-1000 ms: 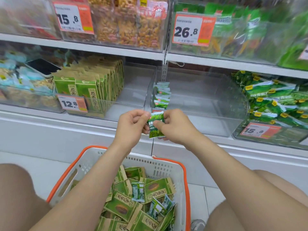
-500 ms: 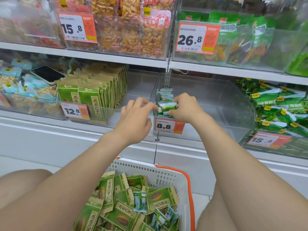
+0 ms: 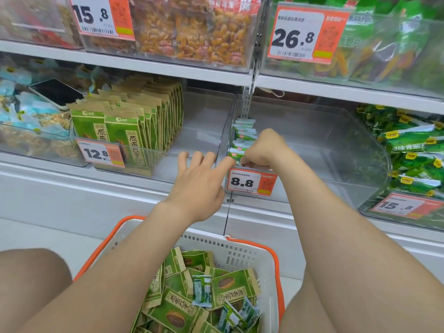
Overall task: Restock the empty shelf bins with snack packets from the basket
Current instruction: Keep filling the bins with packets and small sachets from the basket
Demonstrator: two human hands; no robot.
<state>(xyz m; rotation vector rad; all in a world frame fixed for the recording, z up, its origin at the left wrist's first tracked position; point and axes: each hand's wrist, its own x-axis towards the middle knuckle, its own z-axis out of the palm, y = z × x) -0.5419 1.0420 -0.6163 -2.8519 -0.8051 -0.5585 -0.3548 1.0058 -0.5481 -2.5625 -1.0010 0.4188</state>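
Observation:
A white basket with an orange rim (image 3: 242, 254) sits low in front of me, filled with green-and-tan snack packets (image 3: 230, 288) and small green-and-white packets (image 3: 201, 290). On the shelf, a clear bin (image 3: 324, 143) marked 8.8 holds a short row of small green packets (image 3: 243, 137) along its left wall. My right hand (image 3: 262, 149) is inside the bin's front left corner, fingers curled down on the frontmost small packet (image 3: 236, 153). My left hand (image 3: 200, 181) hovers just left of it, fingers spread, index tip near that packet.
The neighbouring clear bin (image 3: 204, 131) marked 12.8 holds upright green-and-tan packets (image 3: 129, 126) on its left side. A phone (image 3: 56, 92) lies on the far-left bin. Full bins of green packets (image 3: 413, 150) stand at right, more stock on the shelf above.
The small packet went from in front of the shelf edge into the 8.8 bin. My right hand pushed it down at the row's front; my left hand let go and opened.

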